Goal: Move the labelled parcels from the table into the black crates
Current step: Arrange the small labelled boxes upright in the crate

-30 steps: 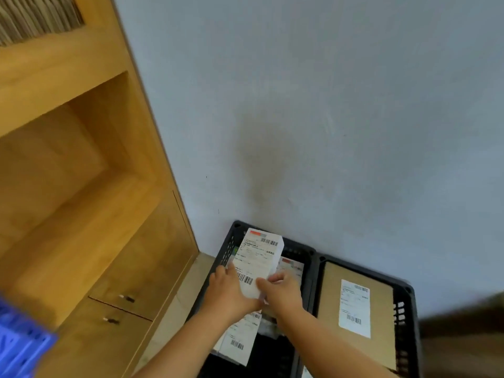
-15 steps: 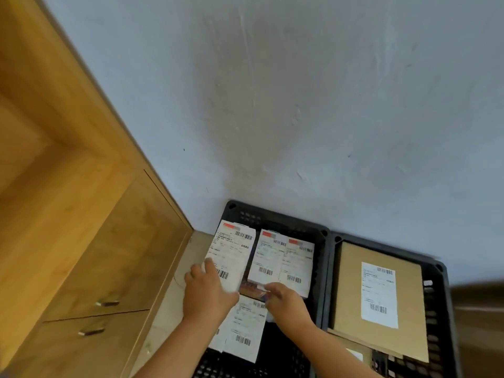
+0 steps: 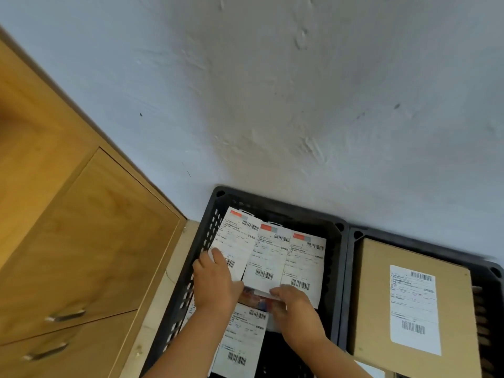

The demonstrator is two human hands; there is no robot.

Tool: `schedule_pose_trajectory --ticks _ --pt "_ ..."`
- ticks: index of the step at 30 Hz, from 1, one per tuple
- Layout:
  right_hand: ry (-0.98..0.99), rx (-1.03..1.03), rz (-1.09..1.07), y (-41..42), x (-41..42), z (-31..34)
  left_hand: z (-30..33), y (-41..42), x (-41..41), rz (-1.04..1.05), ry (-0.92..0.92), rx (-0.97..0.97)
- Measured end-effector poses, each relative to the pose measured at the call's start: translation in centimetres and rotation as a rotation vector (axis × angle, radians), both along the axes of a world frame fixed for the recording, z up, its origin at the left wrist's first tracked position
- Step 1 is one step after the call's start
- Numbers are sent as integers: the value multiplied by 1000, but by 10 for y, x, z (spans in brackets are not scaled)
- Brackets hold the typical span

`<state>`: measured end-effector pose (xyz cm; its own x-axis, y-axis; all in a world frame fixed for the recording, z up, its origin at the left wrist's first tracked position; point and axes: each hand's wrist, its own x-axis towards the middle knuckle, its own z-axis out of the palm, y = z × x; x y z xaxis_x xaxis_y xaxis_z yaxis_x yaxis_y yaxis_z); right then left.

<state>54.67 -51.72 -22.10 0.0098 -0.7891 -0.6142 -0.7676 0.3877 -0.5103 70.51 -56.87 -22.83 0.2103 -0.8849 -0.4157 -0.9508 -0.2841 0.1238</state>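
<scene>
parcel labels point(image 3: 268, 257), barcodes only, text illegible

Left black crate point(image 3: 334, 268): three white-labelled parcels fanned side by side at the far end: left one point(image 3: 240, 238) tilted, middle point(image 3: 268, 257), right point(image 3: 305, 263); a fourth point(image 3: 242, 342) lies nearer. Right black crate point(image 3: 354, 236): flat brown cardboard parcel point(image 3: 376, 301), white barcode label up.

Both hands point(image 3: 215, 285) on labelled parcels point(image 3: 268, 257), left black crate point(image 3: 334, 268)

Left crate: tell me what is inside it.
The left crate holds four white-labelled parcels: three side by side at the far end, one nearer. The left hand and right hand cover something reddish between them. The floor beneath is hidden.
</scene>
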Motion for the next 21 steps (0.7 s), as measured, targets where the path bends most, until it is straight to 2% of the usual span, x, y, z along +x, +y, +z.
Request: schedule_pose_trajectory --ticks 4,6,13,21 --pt "210 -11 306 -3 -7 -15 -23 -3 -2 42 47 71" --pt "262 22 387 -4 -14 -21 -32 -5 -1 49 70 96" --pt "338 37 480 2 -20 -38 -53 -16 1 25 128 99" --pt "368 89 529 0 -18 -40 -57 -12 9 -83 129 242"
